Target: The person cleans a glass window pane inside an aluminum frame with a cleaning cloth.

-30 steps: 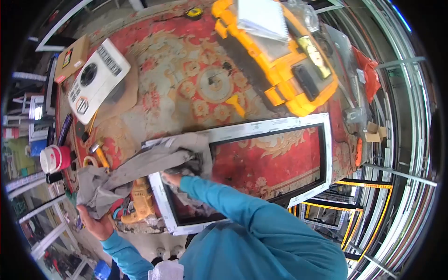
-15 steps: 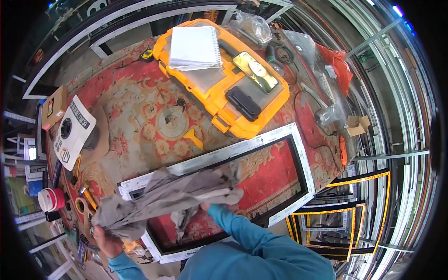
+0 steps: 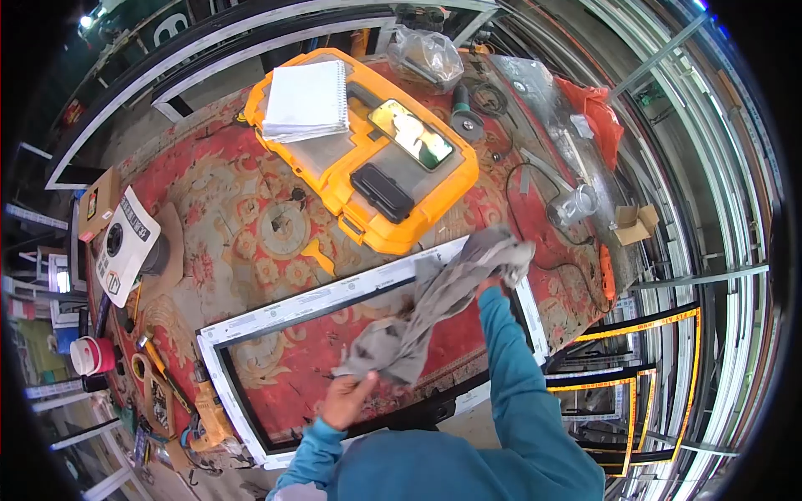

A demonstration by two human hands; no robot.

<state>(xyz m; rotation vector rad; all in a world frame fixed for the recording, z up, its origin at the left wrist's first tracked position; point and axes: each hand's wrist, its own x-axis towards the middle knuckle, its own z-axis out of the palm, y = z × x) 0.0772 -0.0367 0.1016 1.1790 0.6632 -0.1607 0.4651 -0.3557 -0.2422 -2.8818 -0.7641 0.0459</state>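
Observation:
A crumpled grey cloth (image 3: 426, 309) stretches diagonally across a rectangular frame (image 3: 317, 296) with white film and black inner edges, lying on a red patterned carpet. My left hand (image 3: 347, 401) is closed on the cloth's lower left end, over the frame's opening. At the cloth's other end, near the frame's upper right corner, my right hand (image 3: 486, 286) is mostly hidden under the fabric, so its fingers do not show.
Above the frame sits an orange case (image 3: 455, 188) bearing a notepad (image 3: 305, 100), a phone (image 3: 411, 134) and a black case (image 3: 383, 192). A drill (image 3: 210, 415) lies left, an angle grinder (image 3: 464, 117) at upper right, a yellow scraper (image 3: 318, 255) nearer.
Both hands and the cloth have moved right across the frame. The cloth's right end now covers the frame's upper right corner, and the drill at left is uncovered. The view has shifted slightly.

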